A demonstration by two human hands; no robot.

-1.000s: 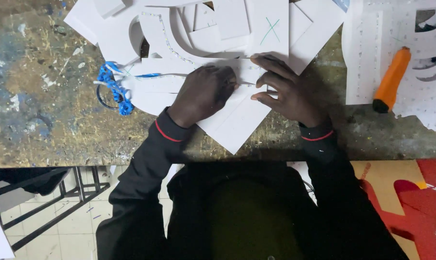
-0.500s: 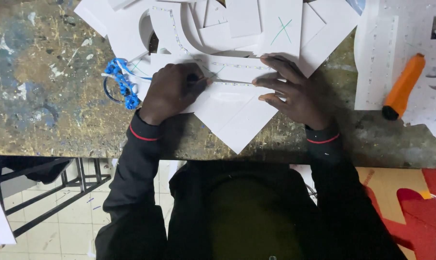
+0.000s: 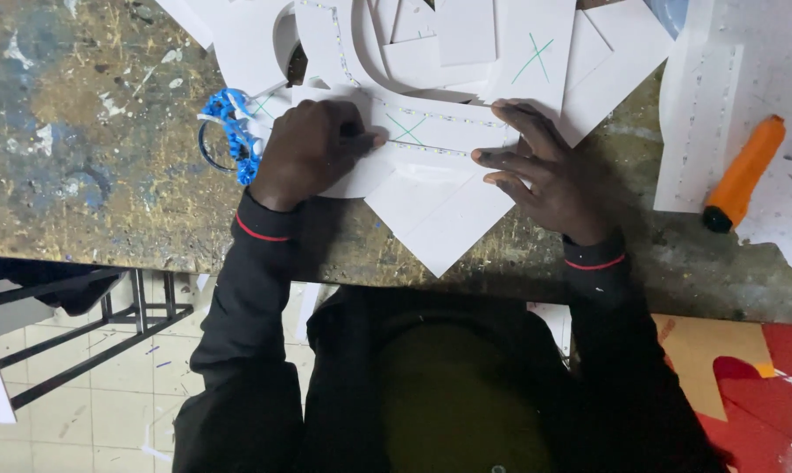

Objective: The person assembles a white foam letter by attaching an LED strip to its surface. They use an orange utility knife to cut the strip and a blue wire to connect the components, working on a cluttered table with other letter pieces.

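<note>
Our left hand (image 3: pixel 313 149) grip is closed on a tool, tip on the white strip (image 3: pixel 431 131); our right hand (image 3: pixel 549 180), just beside it, lies open, fingers spread, pinning the strip to the bench (image 3: pixel 80 175).

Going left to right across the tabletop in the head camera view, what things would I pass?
Blue scissors → left hand → white strip with a green cross → right hand → orange knife.

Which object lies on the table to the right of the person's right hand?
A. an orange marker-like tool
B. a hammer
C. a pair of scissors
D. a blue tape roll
A: the orange tool lies on white sheets, right of the right hand.
</note>
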